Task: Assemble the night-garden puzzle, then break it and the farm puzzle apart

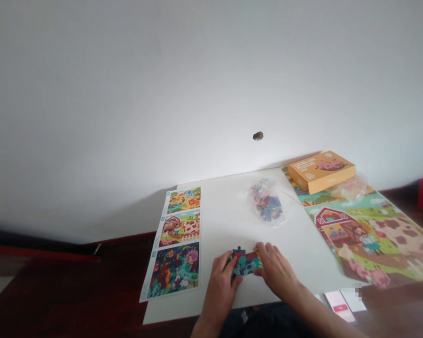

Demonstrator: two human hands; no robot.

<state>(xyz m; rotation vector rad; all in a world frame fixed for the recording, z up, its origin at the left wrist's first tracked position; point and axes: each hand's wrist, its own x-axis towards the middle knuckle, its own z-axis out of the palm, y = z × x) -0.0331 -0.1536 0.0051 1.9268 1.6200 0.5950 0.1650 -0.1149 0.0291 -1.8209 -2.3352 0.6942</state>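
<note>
Near the front edge of the white table (225, 211), both my hands hold a small joined cluster of jigsaw puzzle pieces (246, 264) in teal, red and dark blue. My left hand (223, 280) grips its left side between thumb and fingers. At the right end, my right hand (273, 265) pinches the cluster, its fingertips over an orange part. One dark blue knob sticks up at the top edge. Beyond my hands lies a clear plastic bag of loose puzzle pieces (268, 204).
A reference sheet with three pictures (180, 225) lies at the left. On the right are a large farm picture (377, 244), an orange puzzle box (322, 170) and another plastic bag (352, 187). A phone (339, 306) rests at the front right. The wall (211, 94) stands behind.
</note>
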